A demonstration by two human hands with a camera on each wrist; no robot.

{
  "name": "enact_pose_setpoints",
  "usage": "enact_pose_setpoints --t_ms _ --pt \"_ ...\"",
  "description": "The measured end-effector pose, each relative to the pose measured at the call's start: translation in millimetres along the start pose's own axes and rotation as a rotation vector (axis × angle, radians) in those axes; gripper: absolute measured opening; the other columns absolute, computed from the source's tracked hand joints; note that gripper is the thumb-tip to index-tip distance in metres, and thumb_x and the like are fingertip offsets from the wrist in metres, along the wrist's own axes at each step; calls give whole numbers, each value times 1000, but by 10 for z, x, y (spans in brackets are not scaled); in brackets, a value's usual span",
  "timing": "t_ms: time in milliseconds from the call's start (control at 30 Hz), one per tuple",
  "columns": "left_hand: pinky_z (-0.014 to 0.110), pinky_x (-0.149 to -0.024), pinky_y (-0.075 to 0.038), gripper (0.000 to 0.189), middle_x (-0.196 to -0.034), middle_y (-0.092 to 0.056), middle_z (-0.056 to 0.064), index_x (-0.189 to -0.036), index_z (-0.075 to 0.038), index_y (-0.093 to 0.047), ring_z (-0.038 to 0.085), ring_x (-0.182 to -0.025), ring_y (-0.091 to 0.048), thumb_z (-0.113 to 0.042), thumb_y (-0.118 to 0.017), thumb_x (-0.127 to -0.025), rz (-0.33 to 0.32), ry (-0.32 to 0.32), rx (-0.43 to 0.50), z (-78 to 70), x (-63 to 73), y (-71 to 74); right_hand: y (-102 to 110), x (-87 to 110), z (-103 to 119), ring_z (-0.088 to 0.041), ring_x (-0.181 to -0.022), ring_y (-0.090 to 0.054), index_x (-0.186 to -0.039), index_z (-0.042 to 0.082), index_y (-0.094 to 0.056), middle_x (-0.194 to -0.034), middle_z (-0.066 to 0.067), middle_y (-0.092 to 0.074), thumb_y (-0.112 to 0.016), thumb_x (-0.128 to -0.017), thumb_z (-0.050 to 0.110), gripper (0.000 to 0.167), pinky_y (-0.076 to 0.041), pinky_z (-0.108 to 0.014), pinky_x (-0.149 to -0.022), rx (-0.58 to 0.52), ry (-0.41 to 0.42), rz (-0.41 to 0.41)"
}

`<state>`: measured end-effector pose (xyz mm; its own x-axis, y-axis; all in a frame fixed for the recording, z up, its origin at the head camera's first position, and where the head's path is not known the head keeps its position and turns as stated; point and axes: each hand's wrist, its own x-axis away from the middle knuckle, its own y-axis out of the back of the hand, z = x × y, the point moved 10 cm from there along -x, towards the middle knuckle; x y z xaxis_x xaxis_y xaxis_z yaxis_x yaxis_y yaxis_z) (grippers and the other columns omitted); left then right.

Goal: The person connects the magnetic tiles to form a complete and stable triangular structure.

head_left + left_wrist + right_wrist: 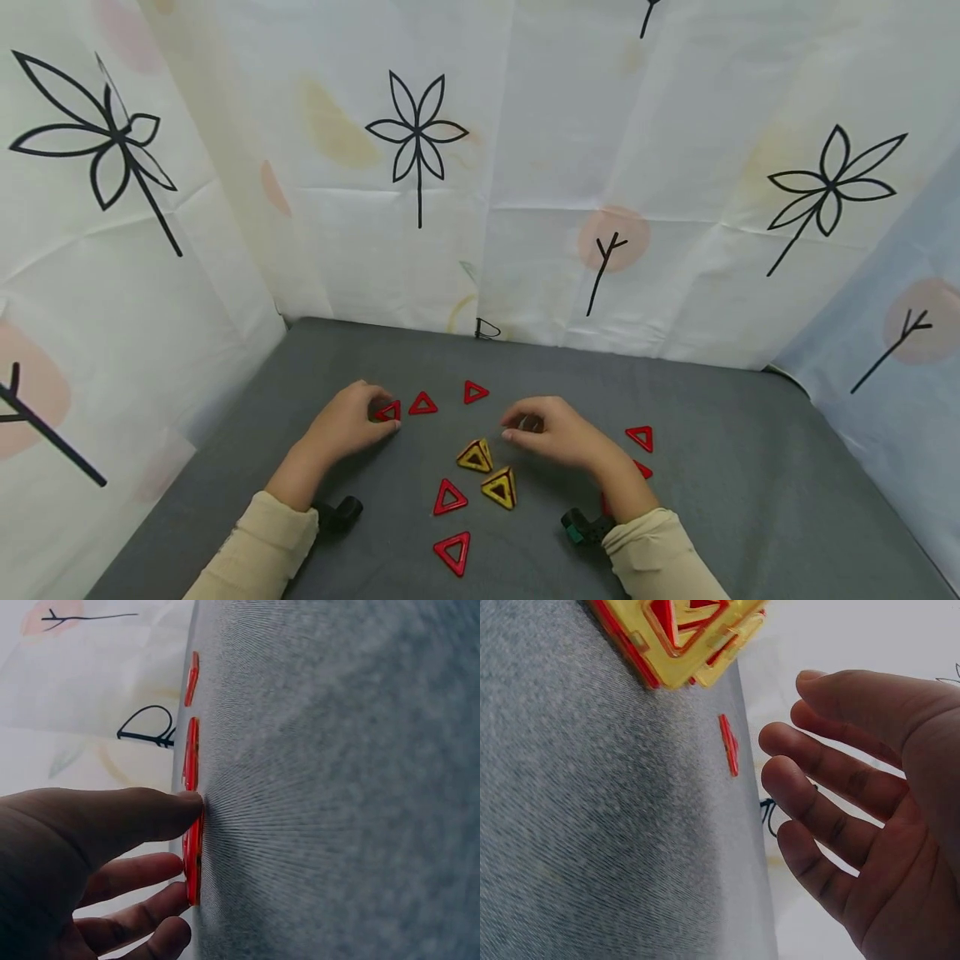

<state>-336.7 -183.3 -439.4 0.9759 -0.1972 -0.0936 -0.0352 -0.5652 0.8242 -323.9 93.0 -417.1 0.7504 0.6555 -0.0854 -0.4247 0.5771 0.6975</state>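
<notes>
My left hand (351, 427) pinches a flat red triangle tile (193, 859) at the table's left side, thumb on one edge and fingertips on another. Just beyond it lie two more red triangles (423, 411). My right hand (558, 431) hovers with loosely bent, parted fingers and nothing in them. Nearest to it are two yellow triangular pieces with red showing (486, 454), which stand up from the cloth near the middle; the right wrist view shows these yellow pieces (676, 666) close up.
Toward me lie two red triangles (464, 554) on the grey table cloth (375, 550). More red triangles (639, 430) lie right of my right forearm, some partly hidden by it. A white printed curtain (525, 150) encloses the table's back and sides.
</notes>
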Motion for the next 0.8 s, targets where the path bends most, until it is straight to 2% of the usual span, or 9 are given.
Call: enact_pose_setpoints --t_ms 167,333,533,800 --pt "44 -83 -57 31 -107 -70 10 -116 -3 -77 21 -94 -65 -19 -85 -91 23 20 23 47 11 -23 83 22 11 -13 -88 -67 -119 7 -77 -107 0 -76 -72 -104 23 23 -56 -28 -72 15 -27 -18" --pt "38 -75 -54 27 -98 -70 6 -110 -5 -77 17 -85 -61 -19 -86 -89 59 66 31 108 23 -30 172 98 26 -14 -92 -68 -120 8 -77 -111 0 -76 -71 -104 23 23 -56 -29 -77 43 -26 -46" --pt "38 -74 -54 26 -92 -69 3 -104 -6 -77 15 -80 -60 -21 -89 -86 100 80 36 99 26 -12 310 288 -67 -12 -95 -68 -118 10 -77 -113 1 -76 -72 -103 25 22 -57 -31 -81 99 -57 -88" --pt "36 -74 -55 28 -91 -69 2 -101 -6 -78 15 -82 -62 -19 -93 -82 141 100 67 53 56 -40 528 583 -242 -8 -92 -68 -119 10 -76 -115 -4 -76 -71 -104 28 24 -57 -29 -77 139 -104 -117"
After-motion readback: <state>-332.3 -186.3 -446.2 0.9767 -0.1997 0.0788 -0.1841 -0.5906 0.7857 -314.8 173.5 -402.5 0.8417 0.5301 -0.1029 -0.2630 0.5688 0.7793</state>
